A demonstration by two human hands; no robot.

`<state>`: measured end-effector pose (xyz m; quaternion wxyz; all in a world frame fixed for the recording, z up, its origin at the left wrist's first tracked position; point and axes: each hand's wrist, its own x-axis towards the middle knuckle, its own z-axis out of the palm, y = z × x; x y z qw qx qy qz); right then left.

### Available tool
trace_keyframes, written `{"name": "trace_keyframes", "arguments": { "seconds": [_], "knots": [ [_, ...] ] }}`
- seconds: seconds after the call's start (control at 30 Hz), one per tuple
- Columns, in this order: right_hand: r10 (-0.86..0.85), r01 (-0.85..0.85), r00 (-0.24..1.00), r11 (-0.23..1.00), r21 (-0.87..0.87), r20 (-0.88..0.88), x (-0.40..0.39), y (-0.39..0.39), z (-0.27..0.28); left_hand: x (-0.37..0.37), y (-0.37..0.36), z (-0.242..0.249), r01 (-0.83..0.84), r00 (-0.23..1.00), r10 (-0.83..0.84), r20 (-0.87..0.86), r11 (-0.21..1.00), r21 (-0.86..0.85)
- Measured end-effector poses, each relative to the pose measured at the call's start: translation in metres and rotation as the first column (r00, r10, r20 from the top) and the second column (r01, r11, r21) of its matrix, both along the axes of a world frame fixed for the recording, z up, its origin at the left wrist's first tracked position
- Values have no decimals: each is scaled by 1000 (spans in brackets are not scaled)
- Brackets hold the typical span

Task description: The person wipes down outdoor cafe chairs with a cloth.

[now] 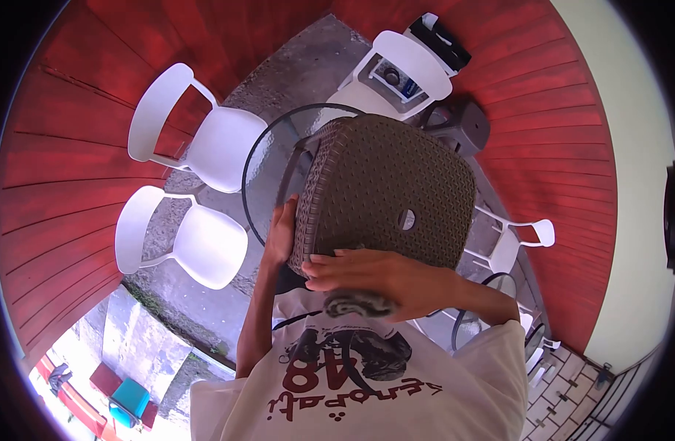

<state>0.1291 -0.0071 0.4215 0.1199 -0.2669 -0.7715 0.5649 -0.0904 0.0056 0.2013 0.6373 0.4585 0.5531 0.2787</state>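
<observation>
A brown stool (396, 176) with a woven pattern and an oval hole in its seat is tilted in front of my chest, over a round glass table (268, 173). My left hand (282, 231) grips the stool's left side near the edge, its fingers partly hidden behind it. Bunched under my right hand (374, 275) is a grey cloth (358, 303), at the near edge of the seat. The right fingers stretch left across that edge. Whether the stool's legs rest on the glass cannot be made out.
Two white chairs (223, 147) stand to the left, another white chair (396, 73) at the back. A second brown stool (462, 128) is by the red wall (543, 140). More white chairs (506, 242) and another glass table (492, 290) lie to the right.
</observation>
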Motion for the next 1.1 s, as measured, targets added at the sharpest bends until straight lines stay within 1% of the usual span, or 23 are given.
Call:
{"name": "trace_keyframes", "arguments": {
  "seconds": [0.03, 0.07, 0.1, 0.13, 0.17, 0.2, 0.27, 0.3, 0.37, 0.4, 0.47, 0.53, 0.6, 0.67, 0.7, 0.73, 0.8, 0.87, 0.9, 0.97, 1.03, 1.07, 1.1],
  "knots": [
    [-44, 34, 996, 992, -121, -83, 4, 6, 7, 1, 1, 6, -9, 1000, 9, 17, 1000, -29],
    [-260, 225, 956, 947, -228, -136, 2, 12, 17, 1, 1, 14, -18, 999, 20, 32, 998, -56],
    [-467, 394, 868, 854, -340, -166, 2, 18, 24, 0, 1, 19, -26, 998, 30, 46, 996, -83],
    [-489, 463, 849, 871, -161, -203, 6, 31, 20, 0, -1, 7, -26, 999, 28, 29, 997, -68],
    [-509, 518, 836, 855, -14, -203, 9, 46, 16, 0, -4, -13, -25, 1000, 25, 13, 998, -53],
    [-539, 568, 818, 812, 134, -200, 12, 60, 11, -1, -6, -19, -14, 1000, 14, 0, 999, -48],
    [-617, 616, 777, 703, 356, -126, 2, 77, 4, -2, -6, -20, 17, 1000, -18, -23, 999, -41],
    [-563, 517, 826, 722, 459, -45, -5, 75, -6, -2, -5, -16, 35, 999, -36, -31, 999, -40],
    [-452, 276, 880, 735, 620, 144, -19, 64, -26, -1, -4, 0, 36, 993, -35, 110, 999, -8],
    [-418, 276, 897, 784, 556, 145, -26, 54, -24, -2, -6, 4, 30, 984, -31, 178, 1000, 5],
    [-348, 264, 927, 871, 415, 141, -43, 21, -17, -4, -21, -18, 116, 987, -70, -142, 932, 344],
    [-295, 245, 948, 918, 312, 122, -52, -12, -16, -1, -11, 1, 155, 972, -80, -219, 923, 353],
    [-236, 218, 967, 962, 164, 93, -50, -27, -10, 2, 6, 31, 125, 991, -122, -50, 991, 46],
    [-171, 172, 984, 985, -18, 40, -45, -34, 2, 2, -2, -4, 116, 993, -116, -8, 991, 64],
    [-236, 233, 971, 970, -74, -32, -38, -35, 1, 3, -2, -12, 111, 994, -112, 13, 991, 76],
    [-387, 388, 920, 887, -249, 56, -27, -38, 10, 1, -5, -19, 110, 993, -113, 37, 991, 74],
    [-650, 634, 757, 705, -319, 66, -17, -26, 20, 2, -2, -21, 105, 990, -112, 85, 991, 78],
    [-819, 810, 571, 573, -124, -57, -7, 7, 27, 2, 2, 2, 85, 996, -86, 9, 993, 82],
    [-867, 870, 492, 494, 4, -78, -3, 26, 30, 2, 2, 11, 77, 997, -75, -31, 993, 84],
    [-886, 904, 416, 379, 197, -204, 7, 54, 3, -1, -3, -28, 94, 995, -95, 12, 994, 58],
    [-856, 859, 510, 500, 114, -90, 6, 63, -14, -4, -1, -35, 87, 991, -89, 105, 996, 21],
    [-792, 733, 609, 540, 414, -44, 0, 59, -30, -4, 0, -36, 72, 982, -70, 177, 997, -6],
    [-732, 526, 680, 527, 667, 42, -6, 50, -39, -2, 2, -32, 59, 968, -48, 247, 998, -36]
  ]
}}
